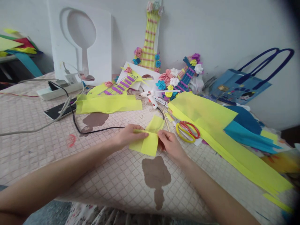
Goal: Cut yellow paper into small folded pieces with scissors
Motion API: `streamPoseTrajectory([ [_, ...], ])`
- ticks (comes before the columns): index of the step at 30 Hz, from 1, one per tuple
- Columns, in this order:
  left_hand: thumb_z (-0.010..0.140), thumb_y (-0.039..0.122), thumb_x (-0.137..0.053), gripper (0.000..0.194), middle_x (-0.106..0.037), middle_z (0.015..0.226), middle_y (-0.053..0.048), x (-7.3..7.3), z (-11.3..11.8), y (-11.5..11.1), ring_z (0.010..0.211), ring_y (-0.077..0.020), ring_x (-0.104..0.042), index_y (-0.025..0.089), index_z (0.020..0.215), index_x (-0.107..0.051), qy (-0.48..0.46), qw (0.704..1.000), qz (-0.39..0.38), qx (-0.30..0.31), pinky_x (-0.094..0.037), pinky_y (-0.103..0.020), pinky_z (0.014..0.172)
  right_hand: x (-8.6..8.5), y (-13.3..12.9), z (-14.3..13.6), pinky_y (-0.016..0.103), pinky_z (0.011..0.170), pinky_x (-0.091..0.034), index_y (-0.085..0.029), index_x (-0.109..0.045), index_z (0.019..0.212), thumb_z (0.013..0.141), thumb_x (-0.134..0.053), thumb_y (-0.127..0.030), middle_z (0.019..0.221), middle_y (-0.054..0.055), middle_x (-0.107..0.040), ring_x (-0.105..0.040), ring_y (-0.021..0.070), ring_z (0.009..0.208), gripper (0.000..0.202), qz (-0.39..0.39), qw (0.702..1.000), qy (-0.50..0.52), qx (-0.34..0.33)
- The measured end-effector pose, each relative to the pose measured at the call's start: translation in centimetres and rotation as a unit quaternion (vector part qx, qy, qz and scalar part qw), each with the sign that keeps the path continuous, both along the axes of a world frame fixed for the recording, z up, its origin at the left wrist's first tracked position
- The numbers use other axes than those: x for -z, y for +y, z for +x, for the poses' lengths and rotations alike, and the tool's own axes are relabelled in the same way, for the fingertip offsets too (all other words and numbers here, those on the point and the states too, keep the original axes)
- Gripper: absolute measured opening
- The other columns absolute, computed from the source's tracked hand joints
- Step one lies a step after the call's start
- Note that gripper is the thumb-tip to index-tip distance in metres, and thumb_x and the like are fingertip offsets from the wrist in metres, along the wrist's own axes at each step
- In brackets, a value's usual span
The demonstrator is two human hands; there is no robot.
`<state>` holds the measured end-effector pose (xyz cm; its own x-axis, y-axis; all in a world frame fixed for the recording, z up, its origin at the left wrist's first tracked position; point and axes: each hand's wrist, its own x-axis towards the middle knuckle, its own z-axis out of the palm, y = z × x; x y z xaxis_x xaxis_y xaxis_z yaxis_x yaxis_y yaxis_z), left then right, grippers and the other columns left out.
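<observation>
Between my hands is a small piece of yellow crepe paper [146,143], creased down its middle, held a little above the quilted cloth. My left hand [131,135] pinches its upper left edge, thumb on top. At the right edge, the fingertips of my right hand [169,142] are closed on the same piece. Another small yellow paper piece [155,124] shows just behind it; whether the two are joined I cannot tell. Scissors [188,131] with red and yellow handles lie right of my right hand. A white glue gun [151,97] rests farther back, beside a thin wooden stick [166,120].
Yellow paper strips [109,104] and a large yellow sheet [211,125] flank the work area. Behind stand flower-trimmed paper guitars [150,40] and a white foam board [103,40]. A power strip [58,90], phone [57,111] and cables lie left; a blue bag [234,84] stands right.
</observation>
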<state>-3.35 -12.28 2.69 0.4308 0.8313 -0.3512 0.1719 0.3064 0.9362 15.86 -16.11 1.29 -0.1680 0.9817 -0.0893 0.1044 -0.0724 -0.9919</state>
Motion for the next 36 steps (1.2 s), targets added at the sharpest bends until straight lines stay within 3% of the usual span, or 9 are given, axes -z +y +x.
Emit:
streamPoseTrajectory([
  [4,0.062,0.049,-0.072,0.039,-0.063,0.064,-0.002,0.10,0.07,0.22,0.054,-0.0121,-0.055,0.014,0.075,-0.060,-0.009,1.000,-0.007,-0.016,-0.038,-0.022,0.049,-0.12,-0.02,0.02,0.019,0.038,-0.023,-0.019,-0.049,0.070,0.080,-0.057,-0.051,0.047,-0.008,-0.042,-0.035,0.0056,0.040,0.035,-0.028,0.999,-0.002,-0.034],
  [7,0.066,0.056,-0.065,0.045,-0.066,0.071,-0.005,0.20,0.06,0.23,0.058,-0.0146,-0.058,0.013,0.079,-0.062,-0.027,0.999,-0.013,-0.014,-0.040,-0.024,0.050,-0.11,0.05,-0.01,0.019,0.038,-0.024,-0.019,-0.046,0.064,0.078,-0.060,-0.049,0.045,-0.007,-0.043,-0.036,0.0054,0.040,0.036,-0.028,0.999,-0.021,-0.019],
  [13,0.057,0.045,-0.076,0.038,-0.064,0.064,-0.001,0.21,-0.05,0.26,0.053,-0.0125,-0.056,0.015,0.075,-0.061,-0.024,0.999,-0.004,-0.032,-0.040,-0.023,0.049,-0.15,-0.05,-0.03,0.018,0.037,-0.025,-0.018,-0.050,0.071,0.079,-0.057,-0.052,0.048,-0.007,-0.044,-0.038,0.0056,0.040,0.036,-0.054,0.997,-0.020,-0.053],
  [21,0.057,0.044,-0.076,0.038,-0.064,0.062,-0.001,-0.29,0.04,0.41,0.051,-0.0117,-0.055,0.015,0.074,-0.060,-0.018,0.996,0.005,-0.089,-0.037,-0.022,0.047,-0.27,-0.16,0.06,0.019,0.038,-0.028,-0.017,-0.052,0.071,0.074,-0.064,-0.048,0.060,-0.004,-0.056,-0.042,0.0050,0.042,0.033,-0.065,0.992,-0.042,-0.104],
  [28,0.056,0.032,-0.079,0.038,-0.067,0.080,-0.003,0.30,-0.18,0.55,0.068,-0.0123,-0.059,0.014,0.086,-0.065,-0.096,0.995,-0.007,-0.027,-0.042,-0.021,0.056,0.07,0.11,0.13,0.019,0.037,-0.029,-0.018,-0.049,0.068,0.074,-0.064,-0.044,0.060,-0.004,-0.056,-0.043,0.0052,0.042,0.031,-0.035,0.998,-0.020,-0.042],
  [36,0.063,0.040,-0.075,0.040,-0.067,0.081,-0.004,-0.28,-0.23,0.60,0.068,-0.0127,-0.060,0.014,0.091,-0.062,-0.115,0.993,-0.005,-0.041,-0.043,-0.021,0.056,-0.37,0.05,0.05,0.019,0.038,-0.030,-0.018,-0.049,0.069,0.072,-0.066,-0.045,0.059,-0.005,-0.054,-0.042,0.0051,0.043,0.032,-0.039,0.998,-0.010,-0.045],
])
